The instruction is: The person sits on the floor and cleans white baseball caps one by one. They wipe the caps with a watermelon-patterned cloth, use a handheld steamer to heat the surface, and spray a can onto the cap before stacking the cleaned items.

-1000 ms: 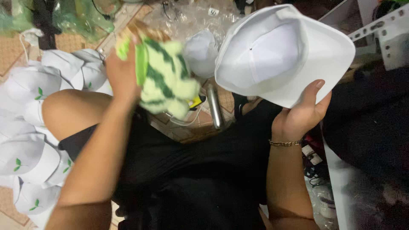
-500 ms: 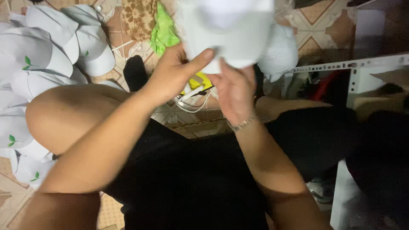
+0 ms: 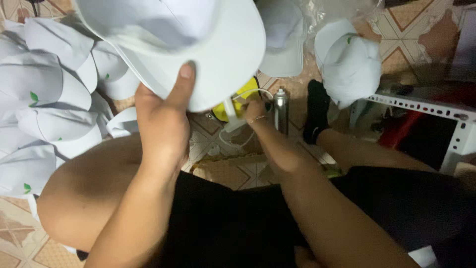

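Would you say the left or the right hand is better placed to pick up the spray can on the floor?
Probably the right hand: it reaches down beside the spray can, while the left hand holds a white cap.

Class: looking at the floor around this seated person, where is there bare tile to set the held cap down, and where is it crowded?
Bare tile lies between the knees, below the white cable. The pile of white caps crowds the far left; the spray can and right hand crowd the middle. The left hand holds the cap.

Stacked white caps (image 3: 44, 104) crowd my left; a spray can (image 3: 281, 110) and my socked foot (image 3: 315, 116) hem the bare floor (image 3: 233, 168) between my legs.
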